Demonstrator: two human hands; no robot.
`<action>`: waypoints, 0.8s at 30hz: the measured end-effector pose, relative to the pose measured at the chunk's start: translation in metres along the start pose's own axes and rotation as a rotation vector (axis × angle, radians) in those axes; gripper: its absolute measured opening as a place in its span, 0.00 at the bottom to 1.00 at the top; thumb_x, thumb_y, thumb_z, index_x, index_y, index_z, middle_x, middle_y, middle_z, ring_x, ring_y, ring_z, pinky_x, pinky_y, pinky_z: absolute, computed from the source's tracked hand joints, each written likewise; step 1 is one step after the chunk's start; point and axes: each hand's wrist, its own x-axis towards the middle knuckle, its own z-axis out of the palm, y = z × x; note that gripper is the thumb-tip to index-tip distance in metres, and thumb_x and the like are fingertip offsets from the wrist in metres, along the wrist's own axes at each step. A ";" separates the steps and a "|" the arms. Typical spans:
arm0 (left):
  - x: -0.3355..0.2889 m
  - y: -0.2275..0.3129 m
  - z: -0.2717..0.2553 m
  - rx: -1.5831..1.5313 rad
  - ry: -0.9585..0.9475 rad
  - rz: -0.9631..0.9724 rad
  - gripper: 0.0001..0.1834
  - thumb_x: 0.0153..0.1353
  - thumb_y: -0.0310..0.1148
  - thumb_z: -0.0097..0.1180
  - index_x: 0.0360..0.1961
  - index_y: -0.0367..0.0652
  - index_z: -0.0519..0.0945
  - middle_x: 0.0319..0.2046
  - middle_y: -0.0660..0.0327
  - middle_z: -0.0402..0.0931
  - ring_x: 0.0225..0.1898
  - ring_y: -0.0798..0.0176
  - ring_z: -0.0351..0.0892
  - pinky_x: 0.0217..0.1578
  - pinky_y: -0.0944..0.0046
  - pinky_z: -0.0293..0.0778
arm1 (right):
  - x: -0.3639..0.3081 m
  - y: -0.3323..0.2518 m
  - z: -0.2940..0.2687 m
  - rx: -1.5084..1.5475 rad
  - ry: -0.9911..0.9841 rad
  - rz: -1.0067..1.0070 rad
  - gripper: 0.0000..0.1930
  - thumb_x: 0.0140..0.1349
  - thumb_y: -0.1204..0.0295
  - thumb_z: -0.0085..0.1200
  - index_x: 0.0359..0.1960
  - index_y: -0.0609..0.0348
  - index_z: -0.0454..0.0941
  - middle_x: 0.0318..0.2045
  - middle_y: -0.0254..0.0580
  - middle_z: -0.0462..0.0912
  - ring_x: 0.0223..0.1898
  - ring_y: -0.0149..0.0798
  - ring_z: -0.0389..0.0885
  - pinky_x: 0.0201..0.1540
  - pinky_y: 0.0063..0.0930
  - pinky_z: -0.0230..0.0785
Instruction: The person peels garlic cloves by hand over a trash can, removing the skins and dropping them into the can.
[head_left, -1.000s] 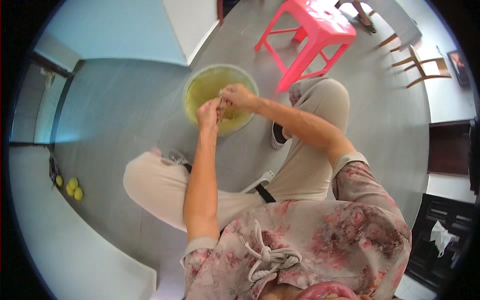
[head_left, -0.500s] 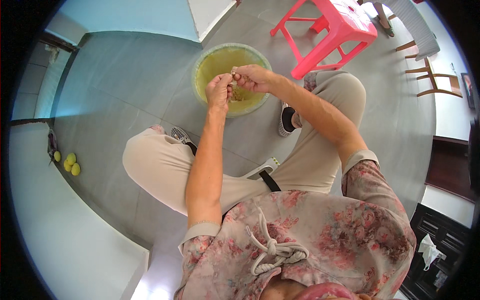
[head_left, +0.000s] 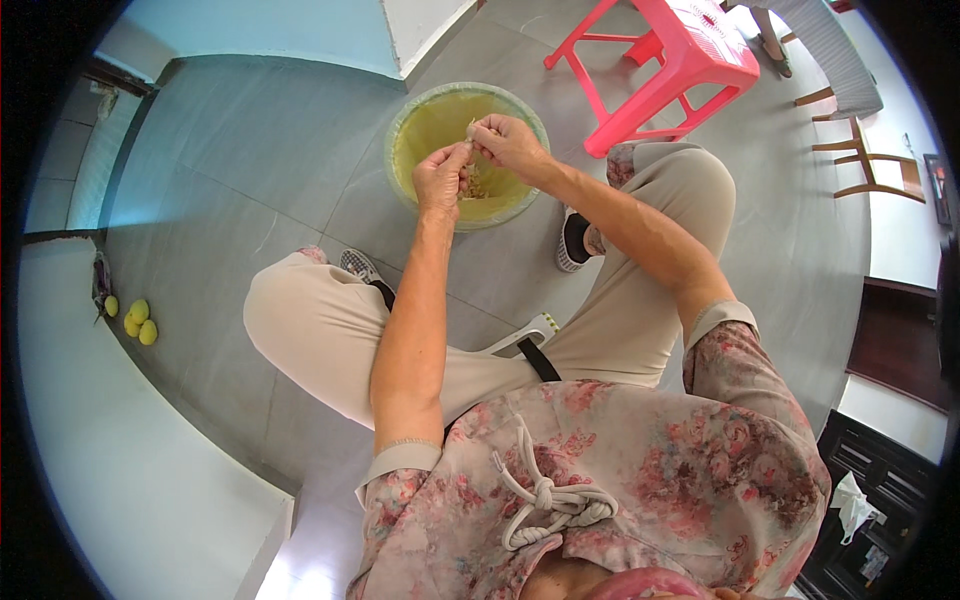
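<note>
Over a round bin with a yellowish liner point(head_left: 413, 118), both of my hands meet at the fingertips. My left hand point(head_left: 440, 180) is closed, thumb and fingers pinched together around something small that I cannot make out. Closed as well, my right hand point(head_left: 508, 145) pinches at a small pale bit held just above the left thumb. The kind of thing between them is too small to tell. Brownish scraps point(head_left: 480, 190) lie in the bottom of the bin, partly hidden by my hands.
A pink plastic stool point(head_left: 690, 70) stands right of the bin. Several yellow-green round fruits point(head_left: 138, 320) lie by the left wall. My knees flank the space before the bin. Wooden chairs point(head_left: 870, 160) and a cloth-covered table point(head_left: 835, 55) are at the far right.
My right hand has shifted slightly up, and its fingertips have drawn a little away from the left ones. The left hand stays nearly in place.
</note>
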 end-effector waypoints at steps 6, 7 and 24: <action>0.001 -0.001 0.003 0.005 0.029 0.007 0.09 0.54 0.32 0.64 0.31 0.37 0.82 0.21 0.66 0.76 0.18 0.77 0.67 0.16 0.77 0.62 | 0.002 0.007 -0.003 -0.199 0.079 -0.085 0.15 0.62 0.61 0.53 0.32 0.63 0.78 0.25 0.35 0.79 0.27 0.25 0.74 0.30 0.22 0.68; 0.002 -0.001 0.002 0.008 0.037 0.005 0.09 0.54 0.32 0.64 0.31 0.37 0.82 0.21 0.66 0.76 0.18 0.77 0.67 0.17 0.77 0.61 | 0.002 0.006 -0.001 -0.256 0.090 -0.104 0.15 0.61 0.61 0.54 0.32 0.64 0.78 0.26 0.36 0.80 0.28 0.27 0.75 0.32 0.24 0.69; -0.002 -0.008 0.008 0.032 0.126 0.140 0.05 0.51 0.27 0.61 0.28 0.37 0.80 0.19 0.68 0.73 0.16 0.78 0.64 0.16 0.77 0.57 | -0.003 0.009 0.009 -0.325 0.145 -0.110 0.16 0.60 0.60 0.52 0.31 0.63 0.78 0.27 0.40 0.81 0.29 0.32 0.76 0.36 0.29 0.70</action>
